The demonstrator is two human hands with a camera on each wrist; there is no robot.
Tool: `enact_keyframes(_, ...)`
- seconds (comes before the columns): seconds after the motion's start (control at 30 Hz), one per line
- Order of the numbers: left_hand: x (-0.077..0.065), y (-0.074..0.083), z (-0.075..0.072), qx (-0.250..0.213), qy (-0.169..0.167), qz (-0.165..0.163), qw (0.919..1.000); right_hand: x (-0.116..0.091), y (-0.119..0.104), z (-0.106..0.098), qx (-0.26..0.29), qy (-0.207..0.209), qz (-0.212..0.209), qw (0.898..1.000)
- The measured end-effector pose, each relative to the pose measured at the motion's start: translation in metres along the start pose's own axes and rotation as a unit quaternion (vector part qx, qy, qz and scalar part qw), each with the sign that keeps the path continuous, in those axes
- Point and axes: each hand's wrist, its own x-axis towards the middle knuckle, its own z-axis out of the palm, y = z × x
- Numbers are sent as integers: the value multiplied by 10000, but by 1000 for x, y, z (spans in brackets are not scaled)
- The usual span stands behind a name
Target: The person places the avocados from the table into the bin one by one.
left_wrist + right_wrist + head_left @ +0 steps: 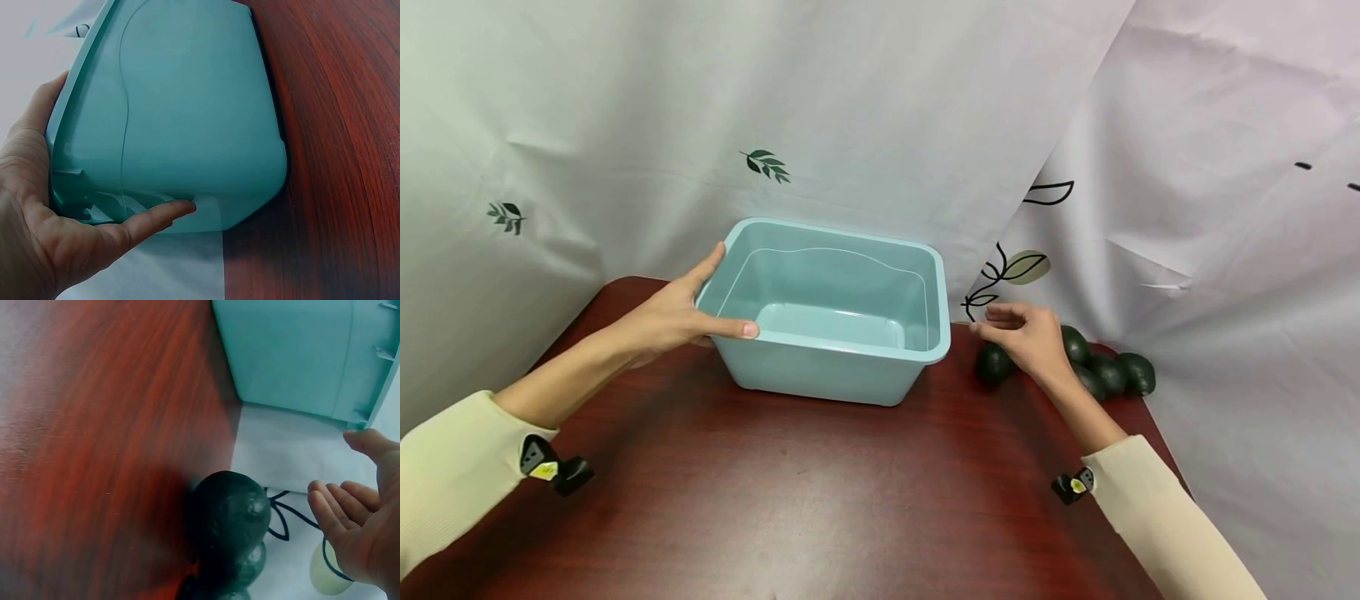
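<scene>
A light blue plastic bin [835,372] stands at the back of the table, its inside bare. My left hand [673,312] holds its front left corner, thumb over the front rim and fingers along the left side; the left wrist view shows this hand [69,231] around the corner. To the right of the bin, my right hand [1026,337] hovers with relaxed fingers and an empty palm, seen in the right wrist view [369,512]. Dark green avocados [1107,373] lie beneath and beside it, one avocado [993,365] apart from the cluster, nearer the bin.
The dark red wooden table [790,500] extends in front of the bin. A white curtain [865,108] with leaf prints hangs close behind the bin and along the right side. Small black cameras are worn on both sleeves.
</scene>
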Motion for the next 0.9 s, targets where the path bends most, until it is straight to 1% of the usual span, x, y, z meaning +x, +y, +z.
enact_keyframes(0.2,0,0,-1,-13,-6,-20,10000,-6,8,2,52,-44,129,9999)
enact_keyframes(0.47,-1,1,0,4,-12,-17,10000,-13,12,2,-215,-156,402,9988)
enact_keyframes(0.67,-1,1,0,-1,-5,-34,10000,-20,17,1,-377,-109,394,9985)
enact_keyframes(0.9,-1,1,0,-28,-8,-43,10000,-25,22,-2,-235,-99,495,9984)
